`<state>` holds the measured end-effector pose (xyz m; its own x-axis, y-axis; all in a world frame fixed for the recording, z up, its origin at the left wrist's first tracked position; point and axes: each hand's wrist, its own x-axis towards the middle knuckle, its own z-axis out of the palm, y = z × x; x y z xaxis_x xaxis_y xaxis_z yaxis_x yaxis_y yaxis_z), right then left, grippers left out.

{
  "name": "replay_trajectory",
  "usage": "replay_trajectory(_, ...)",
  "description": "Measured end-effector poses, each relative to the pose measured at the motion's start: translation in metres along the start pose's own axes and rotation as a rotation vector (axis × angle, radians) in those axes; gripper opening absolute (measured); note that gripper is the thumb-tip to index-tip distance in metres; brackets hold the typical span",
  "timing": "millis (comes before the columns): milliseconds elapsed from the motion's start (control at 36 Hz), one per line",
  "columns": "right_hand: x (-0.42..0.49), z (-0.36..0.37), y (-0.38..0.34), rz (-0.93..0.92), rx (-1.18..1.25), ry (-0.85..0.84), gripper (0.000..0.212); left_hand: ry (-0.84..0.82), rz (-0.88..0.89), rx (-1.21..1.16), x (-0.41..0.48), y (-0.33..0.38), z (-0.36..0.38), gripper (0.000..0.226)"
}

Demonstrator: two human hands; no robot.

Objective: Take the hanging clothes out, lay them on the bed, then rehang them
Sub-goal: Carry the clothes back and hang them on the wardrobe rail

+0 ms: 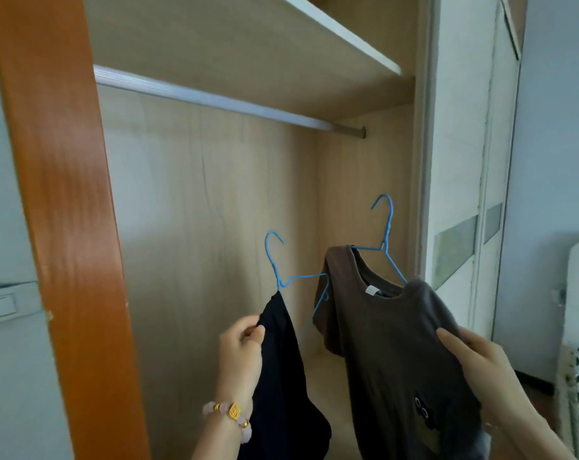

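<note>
Well, I see my left hand [245, 340] pinching a black cloth garment [281, 376] on a blue wire hanger [274, 260]. My right hand [473, 356], well apart from it, grips a brown cotton T-shirt [397, 343] on a second blue wire hanger [386, 227]. Both are held below the silver metal rail [215, 97], in front of the pale wood-grain wardrobe [215, 194]. An orange wooden frame [59, 194] stands left, and a white sliding door [460, 161] and pale blue wall [556, 144] right.

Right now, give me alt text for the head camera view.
The left hand pinches a black garment on a blue hanger, the right hand grips a brown T-shirt on a second blue hanger, both below the wardrobe rail.
</note>
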<state>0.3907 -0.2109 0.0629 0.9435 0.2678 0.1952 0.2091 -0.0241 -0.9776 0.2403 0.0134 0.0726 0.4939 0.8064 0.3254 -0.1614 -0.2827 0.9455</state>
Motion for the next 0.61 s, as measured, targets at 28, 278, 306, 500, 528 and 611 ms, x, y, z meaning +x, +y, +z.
replay_trajectory(28,0.009,0.008,-0.001,-0.022,-0.009,-0.021,0.014,0.019,0.004,-0.006,0.004,0.0,0.0,0.036)
replay_trajectory(278,0.119,0.064,-0.03,-0.194,0.062,-0.242,0.016,0.247,0.085,0.039,0.059,0.018,0.007,0.026)
replay_trajectory(306,0.135,0.069,-0.036,-0.22,0.078,-0.269,0.016,0.271,0.11,0.058,0.066,0.023,0.007,0.028)
replay_trajectory(500,0.247,0.111,-0.102,-0.379,0.218,-0.419,0.02,0.368,0.203,0.242,0.113,0.084,0.018,0.022)
replay_trajectory(528,0.262,0.122,-0.114,-0.399,0.22,-0.427,0.021,0.401,0.203,0.282,0.119,0.091,0.02,0.017)
replay_trajectory(611,0.296,0.156,-0.15,-0.413,0.239,-0.458,0.025,0.471,0.192,0.377,0.132,0.111,0.024,0.019)
